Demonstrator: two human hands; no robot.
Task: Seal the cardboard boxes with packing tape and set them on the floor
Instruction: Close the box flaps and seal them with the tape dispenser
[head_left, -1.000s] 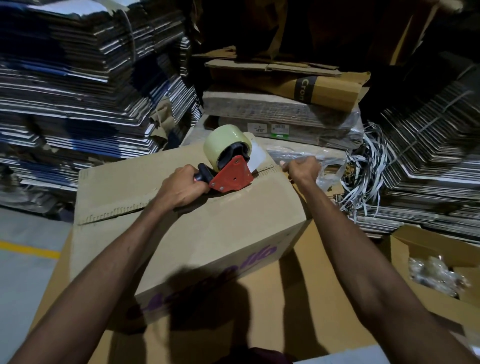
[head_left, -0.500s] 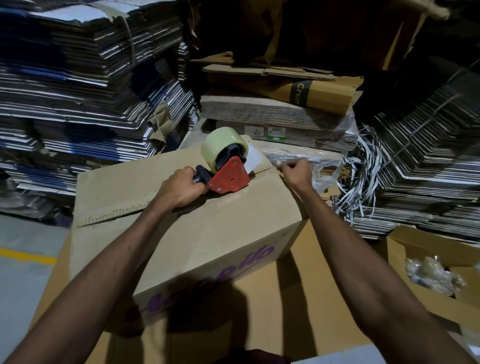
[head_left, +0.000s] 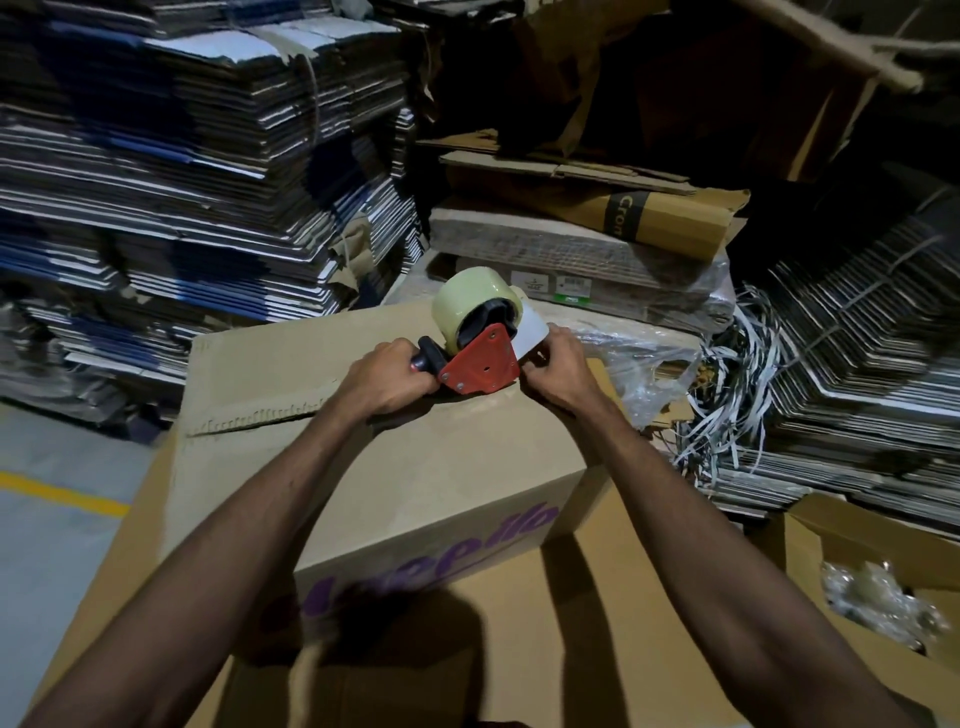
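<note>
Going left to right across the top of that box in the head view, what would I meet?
Untaped flap seam → left hand on the handle → red tape dispenser → right hand → clear plastic wrap.

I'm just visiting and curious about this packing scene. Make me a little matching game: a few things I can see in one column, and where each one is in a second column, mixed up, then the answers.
Things
1. tape dispenser
2. left hand
3. right hand
4. open box of plastic bags

Places
A. at the front of the dispenser, by the tape's end
B. lower right, beside the work surface
C. on top of the cardboard box with purple print
D. around the dispenser's black handle

Pairs: 1-C, 2-D, 3-A, 4-B
</note>
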